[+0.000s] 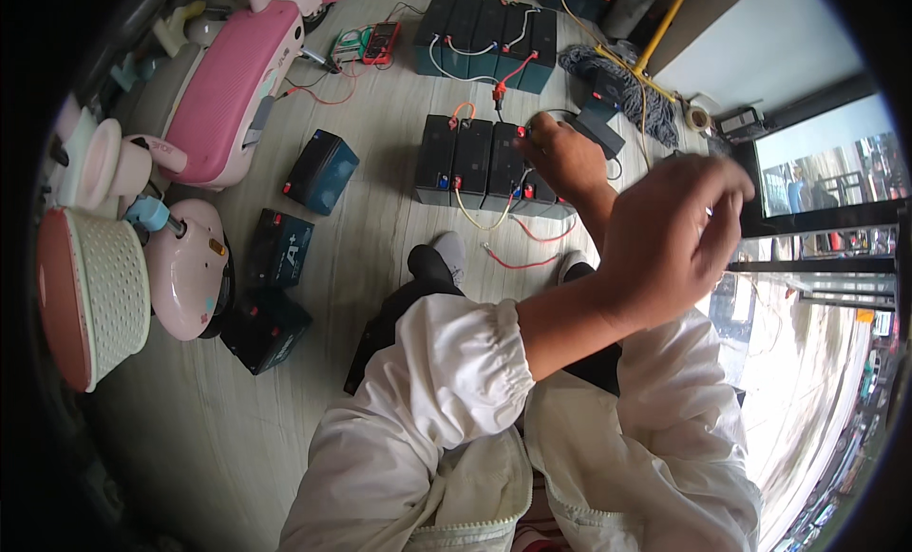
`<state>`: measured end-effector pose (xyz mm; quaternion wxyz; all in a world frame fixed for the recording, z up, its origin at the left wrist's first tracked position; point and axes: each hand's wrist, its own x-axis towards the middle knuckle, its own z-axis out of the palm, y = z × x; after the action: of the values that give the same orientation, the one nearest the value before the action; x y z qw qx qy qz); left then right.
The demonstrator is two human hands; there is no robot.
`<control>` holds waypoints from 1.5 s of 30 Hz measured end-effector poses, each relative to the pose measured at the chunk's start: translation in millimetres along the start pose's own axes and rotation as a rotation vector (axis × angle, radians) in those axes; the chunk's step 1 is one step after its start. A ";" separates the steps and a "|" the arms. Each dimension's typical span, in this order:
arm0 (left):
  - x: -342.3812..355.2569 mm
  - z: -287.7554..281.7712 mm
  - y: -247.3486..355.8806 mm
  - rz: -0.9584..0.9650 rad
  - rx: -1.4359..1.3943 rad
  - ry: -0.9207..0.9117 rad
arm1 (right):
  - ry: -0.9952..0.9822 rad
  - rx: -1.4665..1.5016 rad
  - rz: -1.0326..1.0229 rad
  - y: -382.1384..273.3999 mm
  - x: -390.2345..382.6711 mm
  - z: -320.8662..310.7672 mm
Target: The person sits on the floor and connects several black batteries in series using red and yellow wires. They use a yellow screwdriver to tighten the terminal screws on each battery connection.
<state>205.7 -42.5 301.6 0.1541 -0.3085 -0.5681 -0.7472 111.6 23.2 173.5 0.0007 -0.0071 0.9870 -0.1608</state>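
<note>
My right hand (pixel 568 158) is at the right part of the nearer row of black batteries (pixel 472 153), its fingers bent down by a red terminal. What its fingertips hold, if anything, is hidden. My left hand (pixel 665 238) is raised across the right forearm, nearer to me, its fingers curled toward the thumb and partly blurred. A tiny pale spot shows between those fingers, too small to name. A yellowish wire (pixel 480 225) loops along the front of the row, and an orange wire (pixel 463 107) arches over its back. Beside my shoe lies a loose red wire (pixel 521 265).
Behind stands another wired battery row (pixel 484 44). Three single batteries (pixel 323 172) sit to the left, beside pink scooters (pixel 233 91). A red multimeter (pixel 382 43) lies at the back. On the right are a grey mop head (pixel 655 105), a tape roll (pixel 698 118) and a glass door (pixel 822 158).
</note>
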 end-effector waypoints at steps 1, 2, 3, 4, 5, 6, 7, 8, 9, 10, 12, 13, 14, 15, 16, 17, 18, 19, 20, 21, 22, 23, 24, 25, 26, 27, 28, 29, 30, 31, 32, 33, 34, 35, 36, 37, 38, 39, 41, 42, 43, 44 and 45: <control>-8.6 6.1 0.0 0.069 -0.002 -0.003 | 0.058 -0.031 0.074 2.8 -6.0 0.8; -14.7 13.9 -0.1 0.101 -0.020 -0.017 | 0.158 0.009 0.007 15.9 -6.4 5.6; -15.0 15.6 6.2 0.136 -0.022 -0.037 | 0.261 0.065 -0.069 17.5 -5.7 5.0; -14.4 17.5 12.0 0.159 -0.089 -0.067 | 0.222 0.071 -0.099 18.9 -5.5 5.0; -14.1 13.9 15.2 0.197 -0.017 -0.130 | 0.185 0.077 -0.127 20.6 -6.8 4.8; -12.9 13.5 12.7 0.232 0.027 -0.132 | 0.145 0.084 -0.157 18.7 -6.5 2.4; -11.5 14.7 9.7 0.267 0.071 -0.136 | 0.092 0.030 -0.130 17.4 -4.2 -0.8; -10.8 15.4 7.6 0.236 0.073 -0.152 | 0.040 -0.024 -0.103 15.9 -1.1 -4.7; -10.7 18.5 5.2 0.204 0.063 -0.167 | -0.013 -0.084 -0.069 18.9 0.5 -9.2; -10.1 20.4 3.1 0.172 0.054 -0.182 | -0.052 -0.070 -0.008 21.3 2.4 -13.0; -7.1 22.7 0.4 0.135 0.055 -0.215 | 0.055 -0.037 -0.029 22.0 -1.3 -15.7; -6.2 24.3 -0.6 0.114 0.055 -0.233 | 0.107 -0.019 -0.038 23.6 -3.3 -15.2; -6.1 27.0 -1.4 0.101 0.046 -0.181 | 0.099 0.047 -0.087 27.5 -3.4 -14.4; -7.5 26.8 -1.7 0.089 0.038 -0.176 | 0.070 0.055 -0.102 29.8 -1.8 -13.3; -6.4 25.5 0.4 0.077 0.033 -0.171 | 0.040 0.066 -0.118 30.3 0.5 -13.5; -5.1 24.1 1.3 0.065 0.029 -0.165 | 0.010 0.076 -0.135 30.0 2.2 -14.1; -2.4 24.1 2.4 0.087 0.003 -0.118 | -0.056 -0.027 -0.076 21.7 4.4 -22.7; -1.1 23.9 1.7 0.077 0.015 -0.115 | -0.041 -0.030 -0.047 17.7 6.2 -20.6; -0.1 23.5 0.6 0.066 0.028 -0.113 | -0.027 -0.033 -0.020 13.7 8.0 -17.8; 0.5 22.6 -0.5 0.055 0.041 -0.111 | -0.013 -0.035 0.008 11.3 9.3 -15.2; 1.7 25.7 -0.1 0.041 0.013 -0.101 | 0.042 -0.003 -0.044 18.6 6.9 -14.3; 2.7 28.5 0.3 0.028 -0.016 -0.091 | 0.096 0.027 -0.097 28.0 3.7 -9.9; 2.8 27.7 0.5 0.016 -0.019 -0.083 | 0.153 0.078 -0.165 24.8 4.6 -7.0; 2.5 27.1 0.9 0.018 -0.016 -0.078 | 0.118 0.049 -0.174 23.1 5.7 -6.8; 2.0 26.6 1.3 0.021 -0.014 -0.073 | 0.083 0.020 -0.183 21.9 6.7 -7.8; 1.4 27.0 1.4 0.020 -0.019 -0.070 | 0.047 -0.012 -0.184 20.7 6.6 -11.4; 0.6 27.0 1.1 0.012 -0.010 -0.078 | -0.018 -0.137 -0.104 17.4 7.6 -16.1; -0.1 26.9 0.3 0.003 -0.001 -0.086 | -0.015 -0.114 -0.060 15.6 7.3 -15.9; 0.2 27.1 1.0 -0.001 0.008 -0.094 | -0.008 -0.094 -0.017 13.2 7.1 -17.3; -0.1 27.3 1.1 0.000 0.006 -0.092 | -0.001 -0.073 0.026 12.3 6.9 -17.9; -0.4 27.1 0.8 0.001 0.006 -0.090 | 0.077 -0.093 -0.040 18.7 5.5 -12.9; -0.9 26.5 -0.1 0.001 0.011 -0.089 | 0.087 -0.046 -0.095 20.1 4.6 -9.1; -1.2 25.8 -1.0 0.001 0.020 -0.094 | 0.096 0.003 -0.150 20.8 4.2 -5.5; -1.7 24.7 -2.2 0.002 0.030 -0.100 | 0.106 0.053 -0.207 21.3 4.5 -1.9; -1.4 25.9 -0.7 0.003 0.019 -0.102 | 0.056 -0.009 -0.155 21.1 3.6 -8.3; -0.9 27.0 0.9 0.007 0.006 -0.100 | 0.006 -0.069 -0.104 21.3 4.2 -15.8; -0.2 28.2 2.6 0.010 -0.007 -0.098 | -0.044 -0.129 -0.052 19.8 4.2 -23.2; -0.8 27.7 1.7 0.011 -0.003 -0.100 | -0.063 -0.126 0.004 14.8 5.1 -24.3; -2.6 29.0 -0.7 0.023 0.001 -0.078 | -0.103 -0.123 0.119 7.3 6.1 -24.2; -2.8 29.1 -1.3 0.031 -0.002 -0.064 | -0.038 -0.070 0.030 11.6 4.7 -20.6; -3.0 29.3 -1.6 0.026 0.001 -0.073 | 0.026 -0.017 -0.058 19.0 2.5 -15.1; -3.1 29.9 -1.4 0.021 0.003 -0.083 | 0.091 0.034 -0.145 24.1 1.2 -12.1; -3.3 30.2 -1.0 0.016 0.012 -0.095 | 0.066 0.038 -0.162 23.5 1.7 -11.9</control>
<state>216.3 -14.1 303.7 0.1346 -0.3474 -0.5768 -0.7269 109.5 49.2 177.3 -0.0444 -0.0815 0.9795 -0.1790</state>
